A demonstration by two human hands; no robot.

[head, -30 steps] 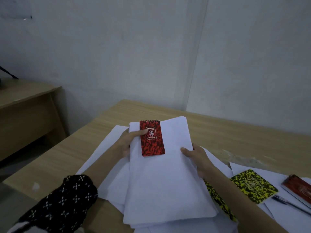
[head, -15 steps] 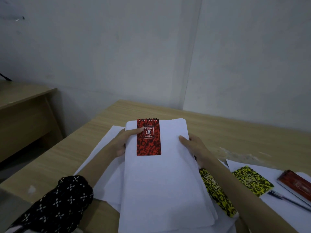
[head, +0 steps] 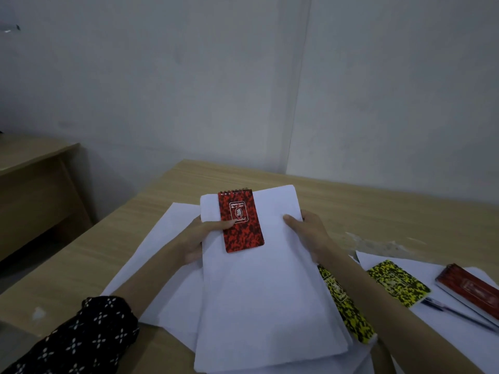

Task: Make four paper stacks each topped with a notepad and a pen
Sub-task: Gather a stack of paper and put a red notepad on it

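Note:
I hold a thick stack of white paper [head: 270, 292] raised above the wooden table [head: 378, 211]. My left hand [head: 197, 238] grips its left edge, the thumb pinning a red spiral notepad [head: 241, 222] on top of the sheets. My right hand [head: 310, 236] grips the right edge. Under the stack lie more white sheets [head: 167, 238]. A yellow-black notepad [head: 345, 303] sits partly under my right forearm. Another yellow-black notepad [head: 397, 282] lies on paper to the right, with a dark pen [head: 459, 314] and a second red notepad [head: 472, 290] beside it.
A second wooden desk [head: 35, 179] stands at the left across a gap of floor. A grey wall [head: 243, 90] rises behind the table. My left sleeve [head: 81, 338] is black with white marks. A pale scuffed patch [head: 378, 241] marks the tabletop.
The held stack with the red notepad has turned slightly counter-clockwise and shifted a little left. Both hands keep their grip. The yellow notepad under my right arm shows more.

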